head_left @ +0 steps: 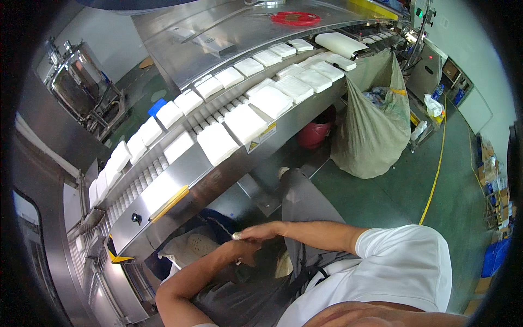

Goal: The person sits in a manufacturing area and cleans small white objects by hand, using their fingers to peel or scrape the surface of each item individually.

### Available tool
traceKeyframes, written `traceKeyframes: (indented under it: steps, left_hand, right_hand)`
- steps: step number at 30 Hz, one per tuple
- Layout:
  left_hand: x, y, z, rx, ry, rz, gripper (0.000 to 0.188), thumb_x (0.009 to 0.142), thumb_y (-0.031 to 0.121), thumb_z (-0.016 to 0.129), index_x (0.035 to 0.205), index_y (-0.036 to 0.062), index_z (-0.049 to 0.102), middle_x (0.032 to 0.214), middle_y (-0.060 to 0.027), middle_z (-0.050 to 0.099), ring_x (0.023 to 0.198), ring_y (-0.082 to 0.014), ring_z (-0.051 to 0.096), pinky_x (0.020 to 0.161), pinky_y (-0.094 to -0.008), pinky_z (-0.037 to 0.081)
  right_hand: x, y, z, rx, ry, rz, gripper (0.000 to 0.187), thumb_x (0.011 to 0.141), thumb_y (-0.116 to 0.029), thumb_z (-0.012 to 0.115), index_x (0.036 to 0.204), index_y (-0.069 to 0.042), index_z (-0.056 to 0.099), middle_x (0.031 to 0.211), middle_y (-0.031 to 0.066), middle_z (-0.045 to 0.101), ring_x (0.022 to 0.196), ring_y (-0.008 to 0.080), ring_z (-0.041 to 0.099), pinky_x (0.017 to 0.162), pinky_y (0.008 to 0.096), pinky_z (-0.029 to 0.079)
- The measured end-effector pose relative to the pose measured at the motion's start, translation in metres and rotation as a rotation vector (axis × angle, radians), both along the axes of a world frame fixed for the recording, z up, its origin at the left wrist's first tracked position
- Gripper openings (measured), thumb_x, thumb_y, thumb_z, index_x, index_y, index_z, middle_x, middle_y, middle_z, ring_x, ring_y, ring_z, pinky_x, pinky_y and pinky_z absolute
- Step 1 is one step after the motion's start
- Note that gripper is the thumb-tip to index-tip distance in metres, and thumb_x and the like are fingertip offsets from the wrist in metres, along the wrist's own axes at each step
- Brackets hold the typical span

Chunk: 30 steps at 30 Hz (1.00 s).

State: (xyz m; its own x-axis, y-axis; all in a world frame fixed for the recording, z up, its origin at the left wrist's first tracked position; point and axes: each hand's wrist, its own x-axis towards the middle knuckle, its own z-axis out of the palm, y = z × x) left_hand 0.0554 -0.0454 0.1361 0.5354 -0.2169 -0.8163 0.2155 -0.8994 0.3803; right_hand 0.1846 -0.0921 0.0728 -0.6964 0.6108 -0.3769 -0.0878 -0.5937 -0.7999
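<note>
The left hand (243, 250) and right hand (260, 231) overlap beside 1 conveyor (163, 195), their closure impossible to tell, 1 small white piece (236, 236) at the right fingertips, 1 sack (370, 136) and 1 red bucket (315, 134) beyond.

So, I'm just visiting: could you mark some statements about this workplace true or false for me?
1. White packs lie along the roller conveyor. True.
2. The right hand rests on a white pack. False: the right hand is close to the left hand, both away from the packs.
3. A big cloth sack hangs near the conveyor's far end. True.
4. The red coil lies on the floor. False: the red coil lies on the metal table.
5. A yellow line runs along the green floor. True.
</note>
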Motion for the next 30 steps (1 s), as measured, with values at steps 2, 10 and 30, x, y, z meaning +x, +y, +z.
traceKeyframes:
  steps: [2,10,30]
  left_hand:
    - [-0.005,0.0,-0.001,0.018,0.068,0.004,0.088,0.078,0.046,0.072,0.146,0.0052,0.033,0.146,-0.0197,0.039,0.128,-0.0345,0.045,0.103,-0.0427,0.04]
    - [0.006,-0.002,0.004,0.046,0.197,-0.029,0.084,0.076,0.047,0.072,0.141,0.0058,0.037,0.134,-0.0175,0.051,0.115,-0.0326,0.055,0.095,-0.0434,0.045]
    - [0.008,0.015,-0.019,-0.337,0.269,0.255,0.033,0.093,0.037,0.057,0.111,0.0102,0.064,0.093,-0.0076,0.069,0.077,-0.0218,0.067,0.06,-0.0356,0.056]
  right_hand:
    - [-0.004,-0.002,0.015,0.001,0.001,-0.008,0.068,0.096,-0.059,0.043,0.141,-0.008,0.042,0.127,0.0102,0.053,0.112,0.0209,0.05,0.093,0.0395,0.039]
    - [-0.007,0.002,-0.011,-0.03,0.168,-0.016,0.066,0.094,-0.06,0.046,0.139,-0.013,0.045,0.107,0.0054,0.059,0.082,0.0153,0.05,0.068,0.0314,0.036]
    - [-0.015,-0.009,0.043,-0.087,0.437,0.037,0.075,0.098,-0.061,0.023,0.11,0.003,0.061,0.102,0.0136,0.066,0.094,0.0246,0.063,0.087,0.0384,0.05]
